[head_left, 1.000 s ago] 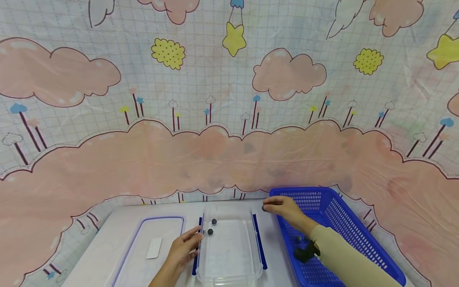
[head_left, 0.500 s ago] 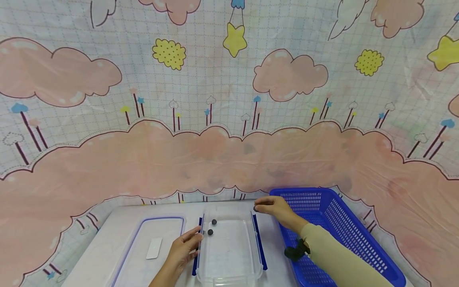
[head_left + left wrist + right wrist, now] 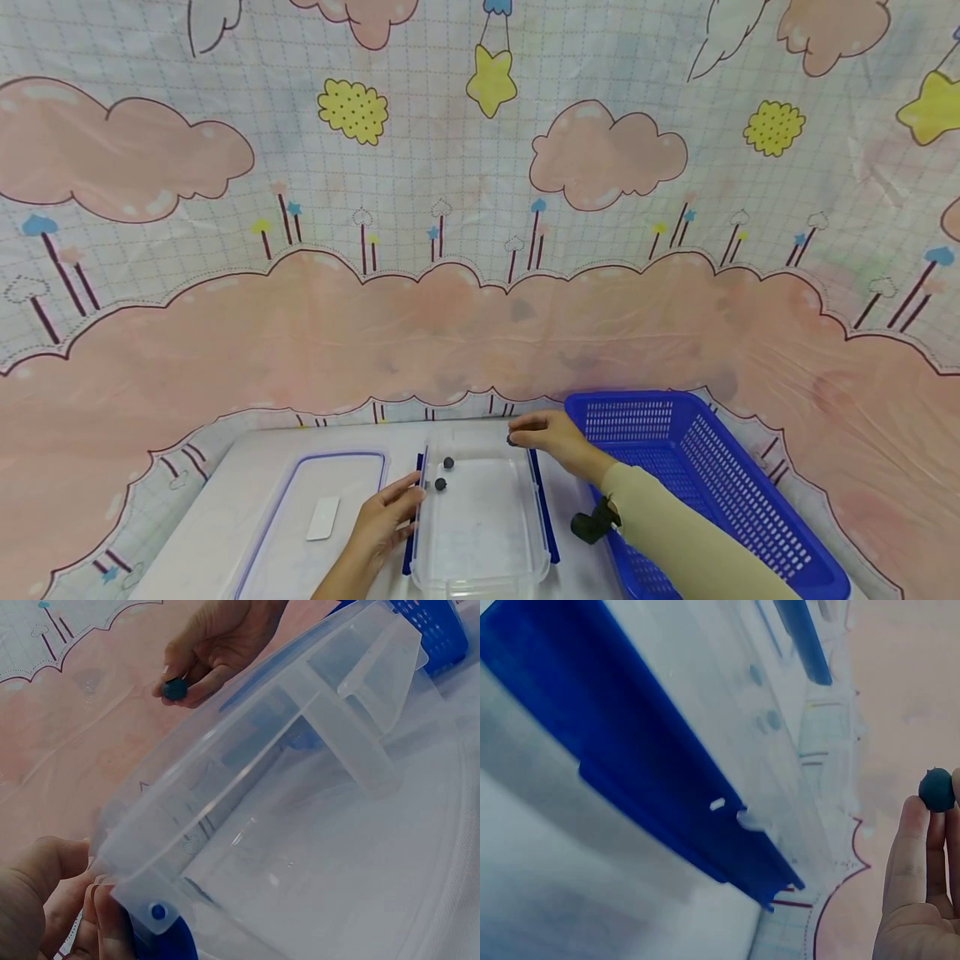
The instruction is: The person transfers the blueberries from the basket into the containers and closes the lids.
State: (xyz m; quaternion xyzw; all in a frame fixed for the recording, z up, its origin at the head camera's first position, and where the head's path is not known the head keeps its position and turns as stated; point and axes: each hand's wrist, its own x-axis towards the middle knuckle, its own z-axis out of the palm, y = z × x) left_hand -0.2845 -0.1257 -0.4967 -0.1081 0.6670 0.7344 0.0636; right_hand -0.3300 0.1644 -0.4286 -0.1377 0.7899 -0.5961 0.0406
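Cloth (image 3: 450,342) printed with clouds and stars hangs behind the clear box (image 3: 483,533). Left of the box lies a flat lid (image 3: 281,542) with a blue seam, a white card-like rectangle (image 3: 322,518) on it; to its right stands a blue basket (image 3: 630,423). The box's blue side flap (image 3: 545,508) juts out between box and basket, and a dark wrist device (image 3: 596,523) spans the same gap. Half a second ago the right hand (image 3: 551,433) was over that gap; now it has come across to the box's far right corner, its thumb and fingers pinching a small dark ball (image 3: 936,790) above rim height. The left hand (image 3: 378,521) has stayed put, fingers loosely spread and touching the box's left side. Inside the box, near its far left corner, two dark balls (image 3: 440,484) sit just apart, unmoved. The sleeve (image 3: 675,517) hides part of the basket's inside.
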